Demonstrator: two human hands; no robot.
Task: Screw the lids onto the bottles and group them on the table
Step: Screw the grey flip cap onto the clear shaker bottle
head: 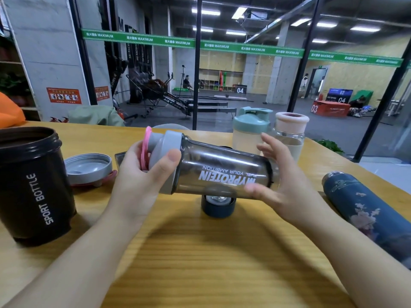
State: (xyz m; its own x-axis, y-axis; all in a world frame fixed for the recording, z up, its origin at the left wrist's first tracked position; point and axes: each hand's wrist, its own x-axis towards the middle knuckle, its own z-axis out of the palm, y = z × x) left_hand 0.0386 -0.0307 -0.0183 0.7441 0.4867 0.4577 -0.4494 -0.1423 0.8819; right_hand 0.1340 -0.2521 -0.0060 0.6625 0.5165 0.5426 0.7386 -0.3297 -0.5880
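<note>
Two hands are seen raised above the wooden table (200,252), with a smoky transparent shaker bottle (224,172) carried on its side between them. Its grey lid (165,152), fitted with a pink flip loop (145,150), is gripped by the left hand (138,176): the thumb is laid across the lid's rim and the fingers are curled behind the lid. The bottle's base end is met by the right hand (287,181), whose fingers are spread and nearly straight, thumb under the body and fingertips near the base; motion blur prevents firm contact from being confirmed. The printed lettering "MYPROTEIN" is read upside down.

Directly beneath the held bottle, between the two hands, a small dark cap (218,205) is found standing open side up on the table. Left of the left hand, a loose grey lid (89,167) lies inverted, and beyond it, further left, a black bottle (33,185) marked "SPORT BOTTLE" stands upright with no lid. Behind the right hand, a green-lidded shaker (250,127) and a pink-lidded clear bottle (291,132) stand upright just beside each other. Right of the right hand, a blue flowered flask (364,210) lies on its side, uncapped end pointing away.
</note>
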